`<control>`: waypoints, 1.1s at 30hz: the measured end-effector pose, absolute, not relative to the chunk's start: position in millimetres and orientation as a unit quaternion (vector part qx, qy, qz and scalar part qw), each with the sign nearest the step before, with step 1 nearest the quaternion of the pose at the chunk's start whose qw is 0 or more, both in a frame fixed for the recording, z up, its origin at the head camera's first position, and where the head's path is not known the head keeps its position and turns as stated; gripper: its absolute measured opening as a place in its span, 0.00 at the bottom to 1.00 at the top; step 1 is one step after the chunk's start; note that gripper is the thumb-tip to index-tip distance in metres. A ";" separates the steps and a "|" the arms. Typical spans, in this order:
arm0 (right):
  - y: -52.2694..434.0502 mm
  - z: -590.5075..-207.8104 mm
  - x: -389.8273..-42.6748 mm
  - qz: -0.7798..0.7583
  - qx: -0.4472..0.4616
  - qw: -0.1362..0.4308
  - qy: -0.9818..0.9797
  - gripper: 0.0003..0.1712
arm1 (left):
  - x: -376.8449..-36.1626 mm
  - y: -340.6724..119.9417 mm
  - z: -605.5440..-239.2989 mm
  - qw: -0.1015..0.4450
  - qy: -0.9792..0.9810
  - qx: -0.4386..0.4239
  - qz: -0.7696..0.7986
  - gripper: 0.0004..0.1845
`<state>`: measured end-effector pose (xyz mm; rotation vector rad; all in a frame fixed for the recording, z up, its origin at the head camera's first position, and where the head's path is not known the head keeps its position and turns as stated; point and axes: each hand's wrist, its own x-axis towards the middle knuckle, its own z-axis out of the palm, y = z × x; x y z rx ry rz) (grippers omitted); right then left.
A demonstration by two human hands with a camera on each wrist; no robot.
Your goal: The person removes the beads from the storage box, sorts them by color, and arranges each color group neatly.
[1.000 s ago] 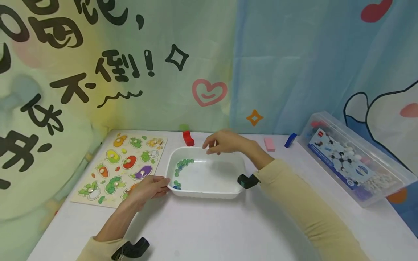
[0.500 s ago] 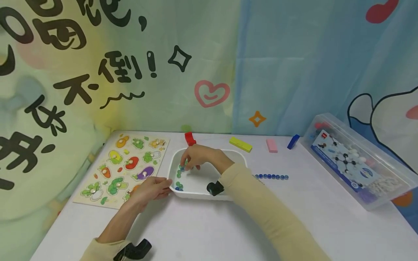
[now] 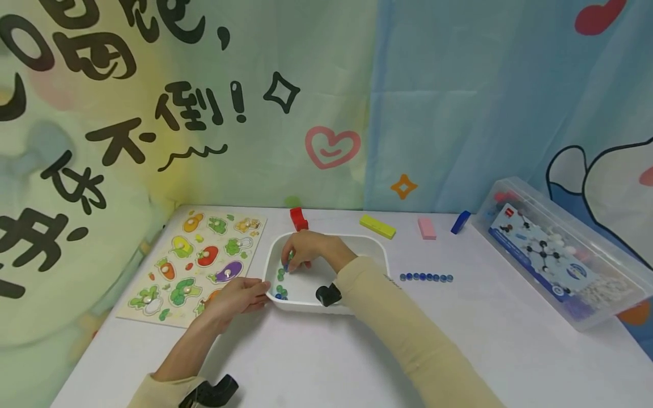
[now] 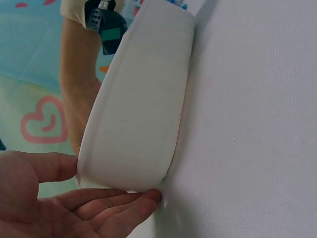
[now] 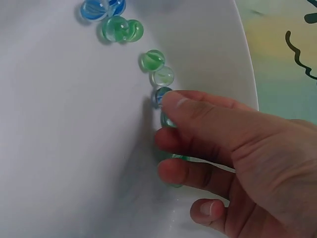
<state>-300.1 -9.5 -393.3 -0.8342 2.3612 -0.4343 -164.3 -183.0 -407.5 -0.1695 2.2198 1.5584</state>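
1. Head view: my left hand (image 3: 236, 296) grips the near-left corner of the white tub (image 3: 374, 247) on the table (image 3: 357, 351); my right hand (image 3: 305, 248) reaches inside among the marbles (image 3: 280, 276).
2. Left wrist view: thumb and fingers (image 4: 106, 198) clasp the tub's thin wall, which looks light and somewhat flexible.
3. Right wrist view: my curled fingers pinch a green marble (image 5: 168, 120) by the tub wall; glassy, hard and slippery, best pinched across its middle.
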 end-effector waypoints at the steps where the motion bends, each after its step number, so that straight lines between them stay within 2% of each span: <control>1: -10.1 -393.5 -299.9 -0.161 -0.313 0.295 0.889 0.08 | -164.1 -182.9 -407.0 0.211 0.798 -0.061 0.561 0.22; 10: -0.6 -389.1 -299.4 -0.162 -0.318 0.282 0.891 0.05 | -166.1 -180.0 -407.1 0.205 0.798 -0.075 0.561 0.21; 17: 32.9 -359.7 -300.9 -0.169 -0.348 0.259 0.885 0.08 | -163.7 -178.4 -407.7 0.197 0.798 -0.090 0.562 0.20; 25: 129.2 -325.4 -299.2 -0.222 -0.345 0.224 0.884 0.10 | -160.4 -178.7 -409.5 0.189 0.803 -0.087 0.558 0.21; 33: 251.8 -343.8 -272.7 -0.233 -0.242 0.183 0.924 0.12 | -161.6 -178.8 -408.6 0.192 0.808 -0.080 0.552 0.21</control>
